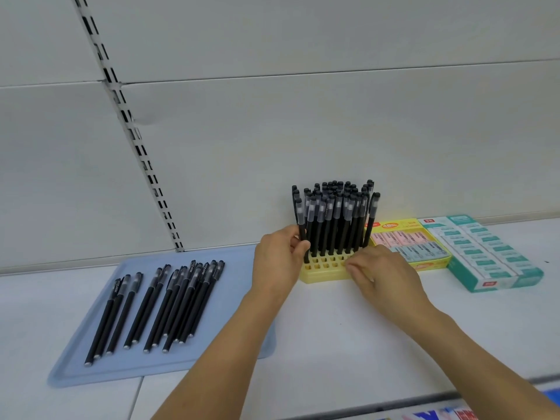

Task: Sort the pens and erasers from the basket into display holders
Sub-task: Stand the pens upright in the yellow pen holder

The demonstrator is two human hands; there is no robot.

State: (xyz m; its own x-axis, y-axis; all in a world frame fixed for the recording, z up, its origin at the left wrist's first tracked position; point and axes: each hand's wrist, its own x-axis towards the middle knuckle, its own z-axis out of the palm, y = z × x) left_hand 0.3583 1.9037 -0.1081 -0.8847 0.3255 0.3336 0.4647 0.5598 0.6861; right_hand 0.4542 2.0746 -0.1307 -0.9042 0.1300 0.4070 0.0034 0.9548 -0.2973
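1. Left hand (277,256) is pinching a pen (300,225), seating it at the holder's (321,272) left edge.
2. Right hand (380,272) is resting, fingers loosely curled, on the holder's front, likely steadying it.
3. Spare pens (157,304) are lying on the tray (242,344).

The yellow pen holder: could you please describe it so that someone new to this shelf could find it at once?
On the white shelf, look right of the blue tray of loose black pens, against the back wall. The yellow pen holder is a low block with a grid of square holes, its back rows packed with upright black pens, between both hands. Unlike the eraser boxes to its right, it holds pens upright.
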